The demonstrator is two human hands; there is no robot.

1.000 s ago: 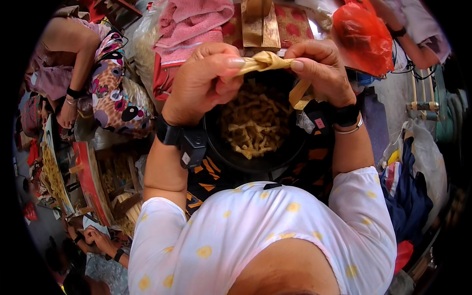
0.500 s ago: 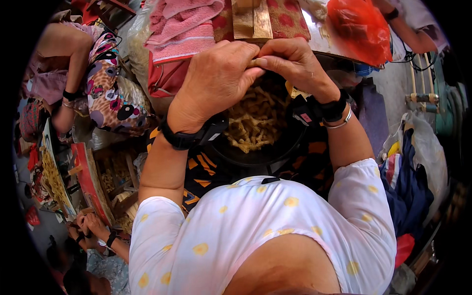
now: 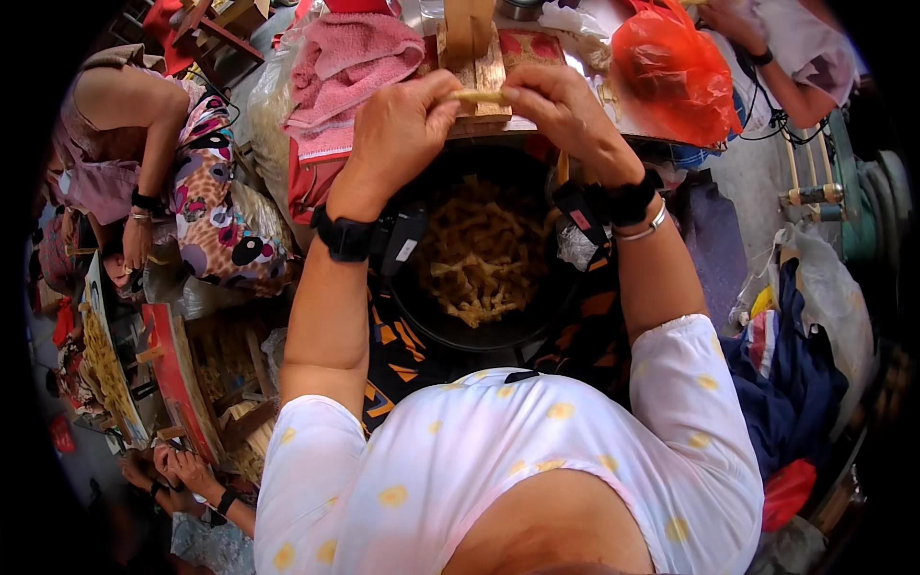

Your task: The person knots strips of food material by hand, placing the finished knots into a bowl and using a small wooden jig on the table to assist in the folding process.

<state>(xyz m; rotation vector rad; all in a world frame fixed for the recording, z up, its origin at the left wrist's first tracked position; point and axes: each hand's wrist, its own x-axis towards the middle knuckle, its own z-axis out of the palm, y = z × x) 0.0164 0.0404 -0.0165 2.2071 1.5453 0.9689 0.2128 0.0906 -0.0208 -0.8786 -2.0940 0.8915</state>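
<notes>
My left hand (image 3: pixel 400 126) and my right hand (image 3: pixel 572 117) are raised at the near edge of the worktable. Between them they pinch a short, pale yellow stick-like piece (image 3: pixel 480 96), one end in each hand, held level. Just beyond it stands a wooden block (image 3: pixel 469 46) with an upright part, on a patterned red and tan cloth. Below my hands a round black basin (image 3: pixel 428 331) contains many yellow-brown, knobby pieces (image 3: pixel 484 254) similar in colour. What exactly the pieces are I cannot tell.
A pink towel (image 3: pixel 350 67) lies left of the block; a red plastic bag (image 3: pixel 676 72) sits to its right. Several people work nearby, one person's hand (image 3: pixel 137 240) at the left. Wooden boxes holding yellow pieces stand lower left. Dark blue cloth (image 3: pixel 791 374) hangs at the right.
My hands have moved apart and slightly up, with the yellow piece now showing stretched between them. The basin and its contents show more fully below.
</notes>
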